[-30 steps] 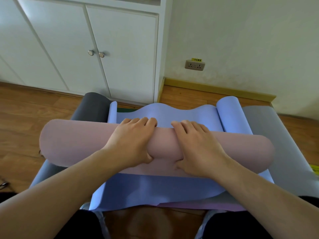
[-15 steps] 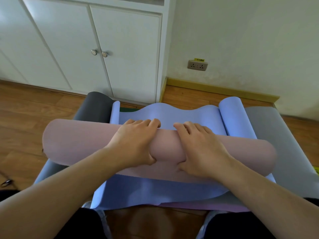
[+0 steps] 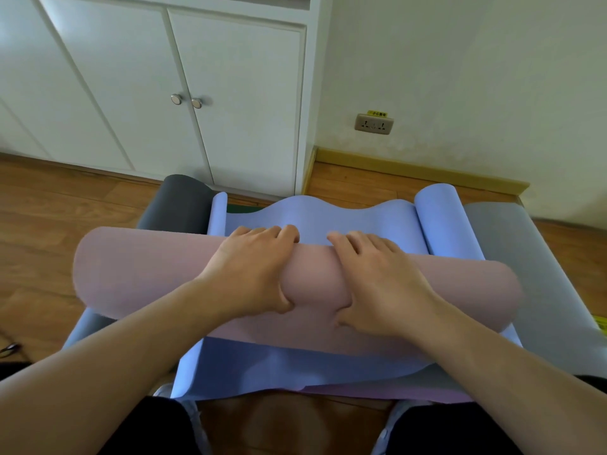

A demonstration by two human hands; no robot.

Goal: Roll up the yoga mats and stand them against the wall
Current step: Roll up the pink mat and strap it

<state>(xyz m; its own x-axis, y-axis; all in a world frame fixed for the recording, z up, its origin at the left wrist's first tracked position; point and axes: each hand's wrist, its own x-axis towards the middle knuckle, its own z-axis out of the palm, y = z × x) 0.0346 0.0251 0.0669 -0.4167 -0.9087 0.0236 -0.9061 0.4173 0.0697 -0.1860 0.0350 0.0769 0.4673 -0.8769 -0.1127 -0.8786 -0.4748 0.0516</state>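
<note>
- We are partway through rolling the pink mat [image 3: 147, 274]; it lies crosswise on top of the blue mat [image 3: 328, 221], which in turn covers a grey mat [image 3: 525, 257] on the wooden floor [image 3: 42, 224].
- To do this step well, we judge that both palms should push the roll away from us evenly, toward the wall [image 3: 460, 77], so neither end runs ahead and the roll does not turn into a cone.
- The roll looks loose and squashed between our hands, so it probably needs drawing back snug before each push.
- The blue mat ripples just beyond the pink roll; if it creeps along underneath, we may end up rolling both together, which we should watch for.
- Our left hand [image 3: 253, 270] lies over the top of the pink roll, its fingers close together and curled over the far side, thumb tucked under the near side: a wrapping grip.
- Our right hand [image 3: 377, 280] mirrors it just beside, fingers together over the far edge, thumb pressed into the near face.
- The fingertips of both hands touch the blue mat beyond the roll.
- The pink roll sits well short of the wall and of the white cabinet [image 3: 164, 93]; nothing stands upright yet.
</note>
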